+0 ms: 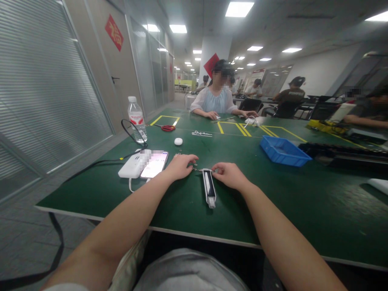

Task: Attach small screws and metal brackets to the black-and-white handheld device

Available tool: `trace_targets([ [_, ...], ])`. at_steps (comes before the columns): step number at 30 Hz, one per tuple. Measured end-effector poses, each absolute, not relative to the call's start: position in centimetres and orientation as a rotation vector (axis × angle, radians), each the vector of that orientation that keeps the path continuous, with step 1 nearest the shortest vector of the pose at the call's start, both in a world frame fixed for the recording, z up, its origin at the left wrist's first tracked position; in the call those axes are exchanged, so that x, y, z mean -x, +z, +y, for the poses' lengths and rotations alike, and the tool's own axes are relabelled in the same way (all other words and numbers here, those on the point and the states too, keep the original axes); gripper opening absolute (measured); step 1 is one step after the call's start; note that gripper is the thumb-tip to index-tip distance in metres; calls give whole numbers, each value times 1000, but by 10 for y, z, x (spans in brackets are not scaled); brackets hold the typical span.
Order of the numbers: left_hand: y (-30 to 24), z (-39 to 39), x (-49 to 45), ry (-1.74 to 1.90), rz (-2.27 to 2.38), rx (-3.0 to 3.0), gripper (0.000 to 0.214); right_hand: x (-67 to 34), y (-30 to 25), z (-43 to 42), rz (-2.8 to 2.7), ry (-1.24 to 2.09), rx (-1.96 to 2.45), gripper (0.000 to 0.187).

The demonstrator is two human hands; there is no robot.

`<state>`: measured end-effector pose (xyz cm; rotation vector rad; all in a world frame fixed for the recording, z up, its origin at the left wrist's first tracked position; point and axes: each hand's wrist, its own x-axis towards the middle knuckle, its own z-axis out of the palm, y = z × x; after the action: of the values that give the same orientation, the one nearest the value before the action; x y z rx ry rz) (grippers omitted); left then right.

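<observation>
A slim white holder with a dark inside and a clear-looking end lies on the green table, its far end between my hands. At that end, small metal pieces stick out to the left. My left hand rests on the table to the left, fingers stretched forward and apart, close to a small ring. My right hand is at the holder's far right corner, thumb and fingers drawn together there. What they pinch, if anything, is too small to make out.
Left of my hands lie a phone, a white power bank with cables and a water bottle. Further off are a white round case, red-handled scissors and a blue tray. A person works across the table.
</observation>
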<state>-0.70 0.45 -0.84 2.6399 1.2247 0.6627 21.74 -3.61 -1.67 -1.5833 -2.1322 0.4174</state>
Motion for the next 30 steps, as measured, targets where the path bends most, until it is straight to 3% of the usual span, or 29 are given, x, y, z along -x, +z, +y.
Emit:
trace_targets([
  [5, -5, 1, 4, 533, 1249, -2669, 44, -216, -16, -37, -2130, 398, 1587, 18],
  [16, -4, -1, 3, 551, 1358, -2755, 27, -215, -14, -39, -2121, 437, 1595, 19],
  [30, -4, -11, -12, 1060, 1092, -2185, 18, -211, -10, -42, -1949, 363, 1440, 22],
])
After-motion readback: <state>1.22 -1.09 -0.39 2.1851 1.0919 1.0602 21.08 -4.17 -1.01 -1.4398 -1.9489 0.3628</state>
